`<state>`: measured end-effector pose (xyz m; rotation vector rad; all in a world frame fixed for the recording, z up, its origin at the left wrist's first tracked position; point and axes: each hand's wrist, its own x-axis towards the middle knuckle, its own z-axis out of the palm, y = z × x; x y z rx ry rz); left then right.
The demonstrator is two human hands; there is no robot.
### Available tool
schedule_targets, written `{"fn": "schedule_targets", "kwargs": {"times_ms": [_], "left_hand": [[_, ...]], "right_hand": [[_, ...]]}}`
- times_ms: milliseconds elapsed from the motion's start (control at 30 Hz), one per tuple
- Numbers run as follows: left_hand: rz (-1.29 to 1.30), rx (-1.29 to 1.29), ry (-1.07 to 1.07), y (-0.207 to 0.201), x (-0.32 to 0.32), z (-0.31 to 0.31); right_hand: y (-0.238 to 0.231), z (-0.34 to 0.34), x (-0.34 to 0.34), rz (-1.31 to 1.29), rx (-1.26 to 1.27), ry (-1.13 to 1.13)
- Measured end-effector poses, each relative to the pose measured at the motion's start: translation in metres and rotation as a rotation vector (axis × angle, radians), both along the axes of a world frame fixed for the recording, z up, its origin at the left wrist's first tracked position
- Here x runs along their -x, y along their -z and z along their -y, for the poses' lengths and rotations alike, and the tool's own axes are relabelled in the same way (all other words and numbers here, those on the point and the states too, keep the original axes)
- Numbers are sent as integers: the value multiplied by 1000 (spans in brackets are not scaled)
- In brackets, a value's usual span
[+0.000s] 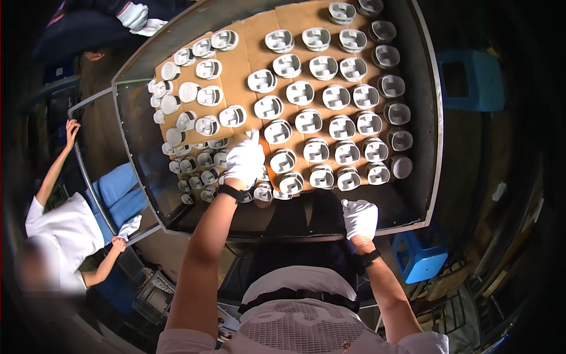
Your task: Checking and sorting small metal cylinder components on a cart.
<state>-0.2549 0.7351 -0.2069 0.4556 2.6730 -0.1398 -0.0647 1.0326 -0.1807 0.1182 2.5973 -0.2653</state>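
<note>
Well, my gloved left hand (244, 160) is stretched out over the cardboard (244, 29), right among the grey metal cups (300, 92). My left fingers look close together, pointing away from me, with one tip sticking up furthest; I can't tell whether they hold anything underneath. Just to the right of them stands the near end of the wide-spaced group, its closest cup (277, 131) beside my fingertips, with an orange strip (269, 168) between that group and my palm. Another cup (233, 116) sits a little beyond my fingers and to their left, and a tighter cluster of cups (206, 159) lies left of my palm and wrist. My gloved right hand (359, 219) is at the near side of the dark metal bin (437, 147), its fingers bent and bunched; whether they grip anything I can't see. The nearest cup to it, (348, 179), stands just beyond those fingers, apart from them. Off to my left, another person (68, 227) is beside a metal rail (88, 167).
</note>
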Motion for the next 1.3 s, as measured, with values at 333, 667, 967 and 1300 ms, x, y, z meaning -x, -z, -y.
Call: {"fn": "schedule_targets", "kwargs": {"times_ms": [333,667,967,1300], "left_hand": [[222,-101,-333,-38,-152,80],[185,-84,-399,-71,-238,115],[-86,-272,-427,-116,-284,146],[-369,-710,-176,-185,-296,123]], "right_hand": [[9,3,-13,-92,7,26],[15,6,-21,-60,-211,-84],[7,31,-25,-248,-130,-457],[-214,165,-47,-477,967,-761]]}}
